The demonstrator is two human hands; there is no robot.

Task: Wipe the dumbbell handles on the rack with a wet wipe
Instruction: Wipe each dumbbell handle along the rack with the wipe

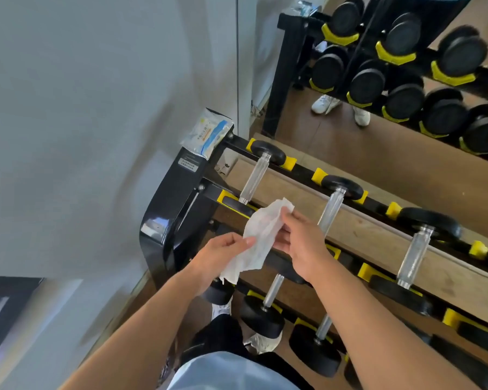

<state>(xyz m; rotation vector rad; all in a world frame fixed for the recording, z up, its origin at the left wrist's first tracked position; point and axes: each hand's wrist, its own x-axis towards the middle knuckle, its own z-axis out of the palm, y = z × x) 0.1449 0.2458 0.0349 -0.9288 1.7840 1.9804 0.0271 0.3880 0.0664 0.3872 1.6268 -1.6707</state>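
Wipe, head view: white, crumpled, held above rack | left hand grip pinched its lower edge, right hand grip pinched its upper part | handles untouched, wiping judged not yet begun | wet-wipe pack lay on rack's top corner, contents hidden.

Open gaps between dumbbell handles; wall close beside rack.

The wipe packet and the rack's white sticker carry print, seemingly too blurred to read.
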